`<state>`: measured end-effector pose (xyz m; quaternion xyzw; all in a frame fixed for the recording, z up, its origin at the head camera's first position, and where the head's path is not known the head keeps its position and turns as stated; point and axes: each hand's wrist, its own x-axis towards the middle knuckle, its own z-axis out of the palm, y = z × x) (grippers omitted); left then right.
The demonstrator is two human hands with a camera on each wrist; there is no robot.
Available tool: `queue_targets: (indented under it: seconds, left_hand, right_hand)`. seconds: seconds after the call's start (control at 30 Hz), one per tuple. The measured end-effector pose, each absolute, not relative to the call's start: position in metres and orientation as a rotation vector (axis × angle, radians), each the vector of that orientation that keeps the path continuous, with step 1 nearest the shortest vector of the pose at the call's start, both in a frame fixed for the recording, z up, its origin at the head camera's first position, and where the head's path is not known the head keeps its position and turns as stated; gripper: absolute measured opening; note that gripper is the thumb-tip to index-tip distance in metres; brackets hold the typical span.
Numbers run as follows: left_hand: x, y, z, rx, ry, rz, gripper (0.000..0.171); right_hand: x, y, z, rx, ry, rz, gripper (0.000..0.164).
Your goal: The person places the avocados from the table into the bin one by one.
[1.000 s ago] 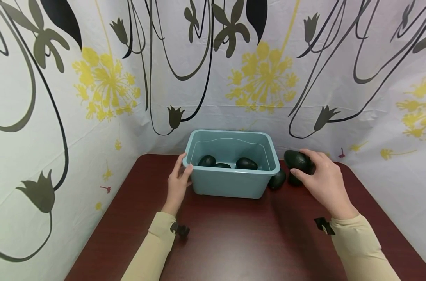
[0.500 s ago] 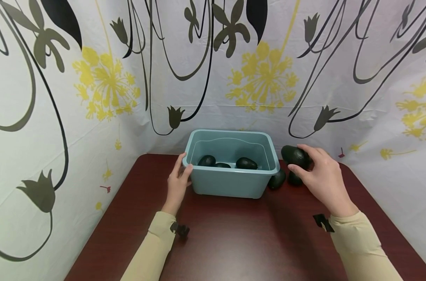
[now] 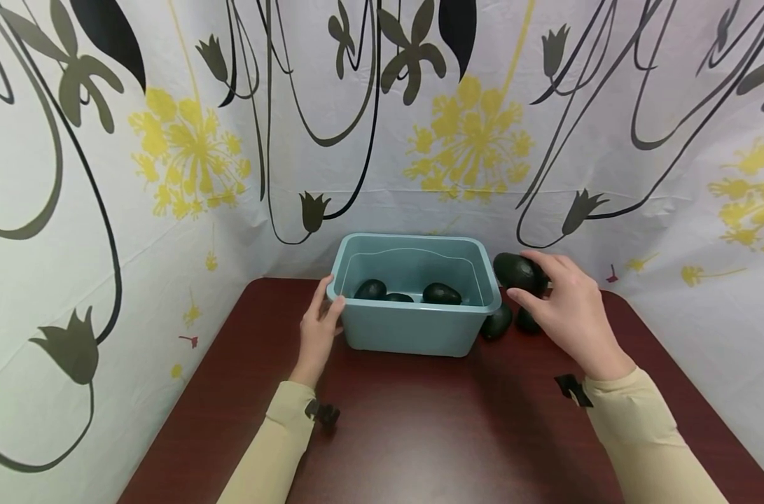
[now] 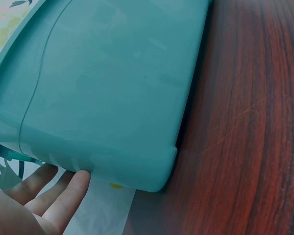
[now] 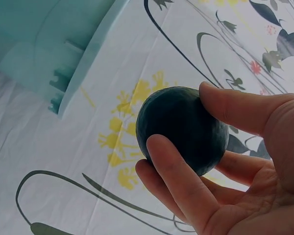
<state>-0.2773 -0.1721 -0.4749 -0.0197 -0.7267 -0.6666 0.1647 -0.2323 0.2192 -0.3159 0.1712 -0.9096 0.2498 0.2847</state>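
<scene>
My right hand [image 3: 567, 308] holds a dark green avocado [image 3: 517, 273] in the air, just right of the bin's right rim. In the right wrist view its thumb [image 5: 235, 105] and fingers [image 5: 179, 176] press the avocado [image 5: 181, 125] from opposite sides. A light teal plastic bin [image 3: 413, 329] stands upright at the table's back. At its front left corner my left hand [image 3: 318, 332] touches the outside, its fingers [image 4: 71, 200] fairly straight against the wall. Inside the bin lie a left avocado [image 3: 370, 289], a partly hidden middle one [image 3: 399, 297] and a right one [image 3: 442, 293].
Two more avocados lie on the table right of the bin: one avocado [image 3: 498, 323] beside its wall, another avocado [image 3: 528, 320] partly behind my right hand. The dark red-brown table [image 3: 400, 434] extends in front. A patterned cloth [image 3: 382, 140] hangs behind and at both sides.
My right hand has lifted the avocado and carried it left towards the bin's right rim. More of the hand's former spot shows. The left hand and the bin have stayed put.
</scene>
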Motion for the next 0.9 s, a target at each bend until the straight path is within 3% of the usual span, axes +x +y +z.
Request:
queue_targets:
  seconds: [0.9]
  left_hand:
    - [-0.279, -0.172, -0.476, -0.044, -2.08, -1.889, 0.055]
  right_hand:
    - [-0.261, 0.185, -0.291, 0.608, -2.45, 0.704, 0.063]
